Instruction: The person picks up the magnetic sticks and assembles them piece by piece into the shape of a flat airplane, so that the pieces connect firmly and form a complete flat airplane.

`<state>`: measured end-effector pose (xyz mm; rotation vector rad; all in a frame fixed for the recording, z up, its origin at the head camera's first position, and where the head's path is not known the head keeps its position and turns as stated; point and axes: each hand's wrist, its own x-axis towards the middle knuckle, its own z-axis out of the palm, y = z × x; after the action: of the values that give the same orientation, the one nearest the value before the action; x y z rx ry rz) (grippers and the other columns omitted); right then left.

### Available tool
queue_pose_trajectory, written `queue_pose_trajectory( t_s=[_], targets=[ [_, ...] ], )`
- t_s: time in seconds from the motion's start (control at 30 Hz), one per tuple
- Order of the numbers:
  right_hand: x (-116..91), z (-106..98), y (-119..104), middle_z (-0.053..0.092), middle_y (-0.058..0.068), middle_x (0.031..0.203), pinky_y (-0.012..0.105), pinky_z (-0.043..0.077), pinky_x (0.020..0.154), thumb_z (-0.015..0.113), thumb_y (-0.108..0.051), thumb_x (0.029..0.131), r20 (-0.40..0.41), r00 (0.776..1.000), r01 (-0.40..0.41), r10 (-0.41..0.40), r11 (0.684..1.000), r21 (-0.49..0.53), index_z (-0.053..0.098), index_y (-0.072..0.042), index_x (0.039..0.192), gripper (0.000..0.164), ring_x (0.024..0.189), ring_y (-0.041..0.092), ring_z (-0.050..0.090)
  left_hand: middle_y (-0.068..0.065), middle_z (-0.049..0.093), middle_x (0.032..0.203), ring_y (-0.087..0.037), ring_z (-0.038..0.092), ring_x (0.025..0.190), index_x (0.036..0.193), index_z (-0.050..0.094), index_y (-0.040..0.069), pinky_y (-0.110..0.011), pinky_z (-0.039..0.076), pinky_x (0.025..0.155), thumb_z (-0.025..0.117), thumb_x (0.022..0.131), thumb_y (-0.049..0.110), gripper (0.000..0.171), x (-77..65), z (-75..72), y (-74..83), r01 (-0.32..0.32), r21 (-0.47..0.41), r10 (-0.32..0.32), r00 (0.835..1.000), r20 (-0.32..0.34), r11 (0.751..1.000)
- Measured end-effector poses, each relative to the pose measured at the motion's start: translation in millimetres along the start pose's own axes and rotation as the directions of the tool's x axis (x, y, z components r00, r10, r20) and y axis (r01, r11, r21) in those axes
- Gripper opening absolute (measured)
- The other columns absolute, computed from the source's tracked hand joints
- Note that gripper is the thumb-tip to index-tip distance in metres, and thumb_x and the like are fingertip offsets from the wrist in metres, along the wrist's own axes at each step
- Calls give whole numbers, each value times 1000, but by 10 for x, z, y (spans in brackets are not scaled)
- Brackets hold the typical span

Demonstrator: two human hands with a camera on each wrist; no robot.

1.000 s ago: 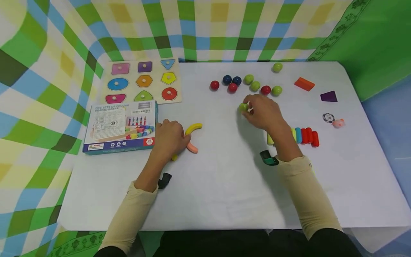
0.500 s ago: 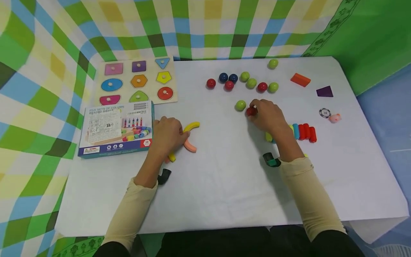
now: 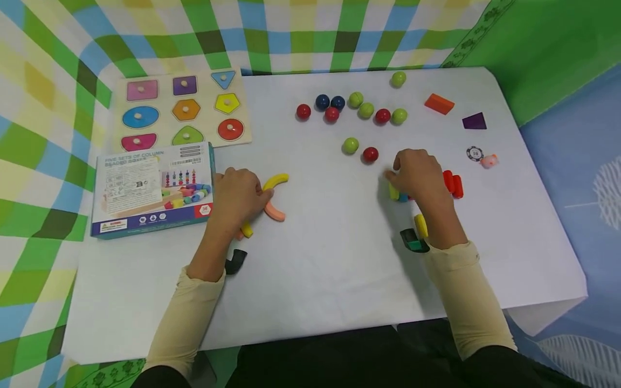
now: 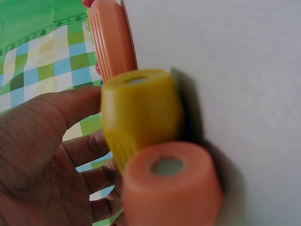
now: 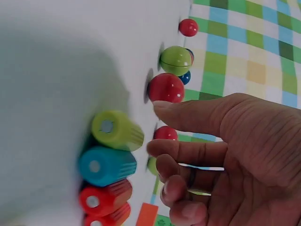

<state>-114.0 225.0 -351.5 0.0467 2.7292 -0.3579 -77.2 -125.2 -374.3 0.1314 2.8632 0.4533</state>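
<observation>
My left hand (image 3: 235,196) rests by the box among magnetic sticks. Its thumb lies against a yellow stick (image 4: 141,106) in the left wrist view, beside a pink stick (image 4: 171,193); the fingertips are hidden behind them. A curved yellow stick (image 3: 276,180) and a curved salmon one (image 3: 275,212) lie to its right. With fingers loosely bent and holding nothing, my right hand (image 3: 421,175) is above a row of ribbed sticks: yellow-green (image 5: 117,129), blue (image 5: 108,165) and red (image 5: 101,200). A red ball (image 3: 370,155) and a green ball (image 3: 350,145) lie to its left.
Several red, blue and green balls (image 3: 366,110) stand farther back. A shape puzzle board (image 3: 204,124) and a beads box (image 3: 150,188) occupy the left. An orange block (image 3: 439,104), purple trapezoid (image 3: 474,121), round chip (image 3: 474,154) and pink pig figure (image 3: 489,161) are at right.
My right hand has let go of the green ball, then set down the red ball beside it. It has moved right to the stick row. The left hand keeps its place by the box.
</observation>
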Motion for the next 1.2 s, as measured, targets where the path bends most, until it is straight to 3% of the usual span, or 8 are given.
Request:
queue_pose_trajectory(
  t_s=[0.17, 0.4, 0.53, 0.63, 0.73, 0.87, 1.0, 1.2],
  targets=[
    [-69, 69, -53, 60, 16, 86, 40, 45, 65, 69, -31, 85, -15, 1000, -18, 18, 1000, 12, 63, 1, 97, 34, 81, 33, 51, -6, 55, 69, -28, 46, 84, 70, 66, 9, -52, 34, 87, 68, 84, 41, 35, -25, -30, -70, 20, 5, -20, 1000, -13, 1000],
    [-135, 131, -125, 58, 16, 80, 40, 45, 62, 70, -28, 83, -37, 999, -31, 33, 999, 32, 62, 2, 94, 33, 77, 33, 51, -5, 54, 66, -27, 46, 82, 66, 64, 11, -52, 34, 87, 69, 84, 41, 36, -14, -47, -97, 13, -1, -13, 999, -46, 1000],
    [-163, 186, -200, 58, 15, 84, 39, 48, 62, 76, -25, 78, 3, 1000, 24, -24, 999, 22, 62, 0, 99, 36, 79, 33, 52, -5, 54, 66, -27, 47, 82, 65, 64, 11, -52, 34, 88, 70, 83, 41, 36, -8, -40, -55, -1, 4, 1, 1000, -30, 1000],
    [-137, 257, -391, 58, 12, 84, 38, 48, 63, 77, -24, 77, 42, 994, 104, -103, 995, -7, 62, -2, 101, 35, 79, 31, 53, -4, 54, 68, -26, 47, 82, 66, 64, 11, -51, 34, 88, 69, 83, 42, 36, -1, -23, -28, -19, 15, 19, 1000, -18, 1000],
    [-62, 341, -688, 59, 9, 81, 37, 47, 66, 75, -23, 81, 56, 973, 229, -225, 971, -73, 64, -5, 99, 28, 77, 27, 54, -4, 54, 69, -26, 47, 82, 67, 64, 11, -51, 34, 87, 69, 84, 42, 35, 7, -6, -16, -28, 23, 29, 999, -14, 999],
    [64, 441, -1074, 60, 6, 86, 36, 47, 69, 71, -22, 85, 72, 929, 370, -364, 918, -139, 66, -8, 102, 22, 79, 24, 54, -4, 54, 69, -26, 46, 82, 68, 64, 11, -49, 35, 87, 69, 84, 43, 35, 7, 8, -6, -28, 36, 28, 1000, 1, 999],
    [177, 516, -1327, 60, 5, 90, 36, 47, 72, 68, -22, 88, 81, 902, 433, -425, 888, -155, 65, -11, 103, 19, 82, 23, 52, -4, 54, 69, -25, 46, 82, 69, 63, 11, -48, 36, 86, 67, 85, 43, 36, 1, 13, 10, -28, 57, 27, 999, 17, 998],
    [268, 600, -1514, 61, 5, 93, 37, 47, 74, 67, -22, 89, 61, 877, 481, -478, 862, -163, 65, -12, 107, 20, 82, 22, 53, -3, 53, 68, -25, 46, 82, 70, 62, 12, -47, 36, 86, 66, 85, 44, 36, -2, 21, 10, -25, 86, 23, 1000, 17, 996]
  ],
)
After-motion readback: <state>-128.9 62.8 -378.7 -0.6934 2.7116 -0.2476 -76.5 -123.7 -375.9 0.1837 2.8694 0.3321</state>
